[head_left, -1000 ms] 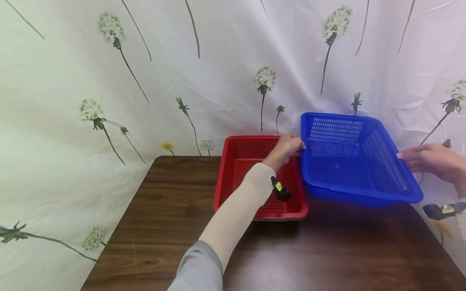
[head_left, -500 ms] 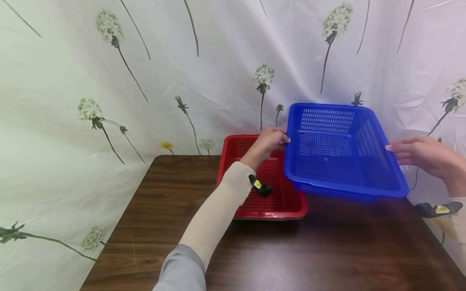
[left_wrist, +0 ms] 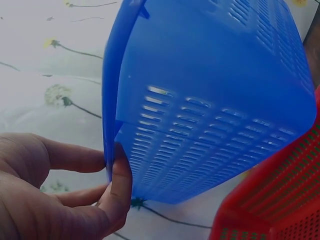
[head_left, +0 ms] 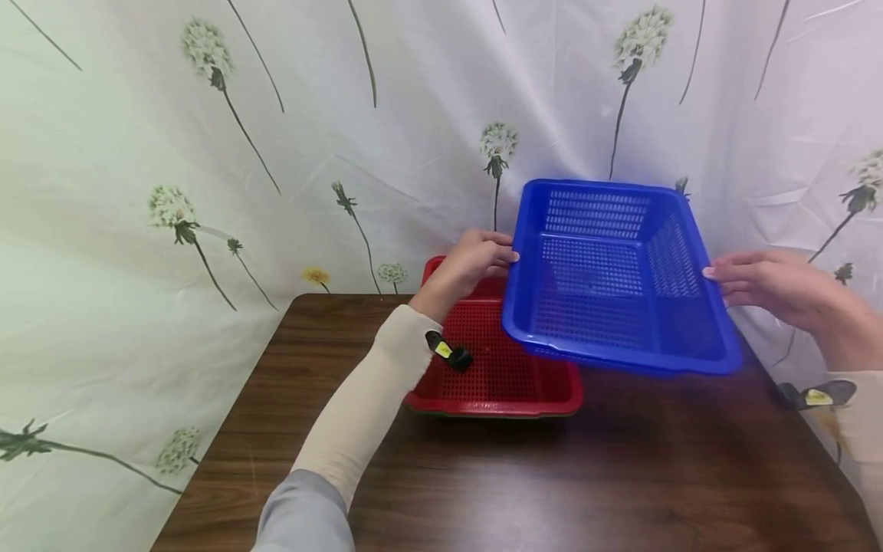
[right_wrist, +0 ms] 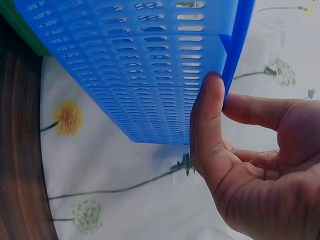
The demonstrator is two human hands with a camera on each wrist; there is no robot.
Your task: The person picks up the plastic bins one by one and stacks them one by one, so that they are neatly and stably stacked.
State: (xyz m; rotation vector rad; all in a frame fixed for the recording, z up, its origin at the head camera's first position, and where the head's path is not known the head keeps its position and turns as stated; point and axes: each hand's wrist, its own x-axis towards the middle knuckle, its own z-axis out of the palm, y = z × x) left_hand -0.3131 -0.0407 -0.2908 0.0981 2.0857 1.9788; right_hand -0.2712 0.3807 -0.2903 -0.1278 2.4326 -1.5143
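A blue plastic basket (head_left: 593, 264) with slotted walls hangs in the air, tilted, above the table's back right part. Its left rim is pinched by my left hand (head_left: 476, 261), thumb on one side and fingers on the other, as the left wrist view shows. On the opposite rim, my right hand (head_left: 779, 287) pinches in the same way, seen closely in the right wrist view. Below and to the left sits a red basket (head_left: 483, 406) on the table, partly hidden by the blue one and my left forearm. A thin green edge shows under the red rim.
The dark wooden table (head_left: 331, 345) ends at the back against a white curtain (head_left: 386, 153) printed with dandelions. In the right wrist view a green thing (right_wrist: 22, 30) shows at the upper left, behind the blue basket.
Both hands have carried the blue basket left and upward, from beside the red basket to partly over it. The red basket has stayed in place.
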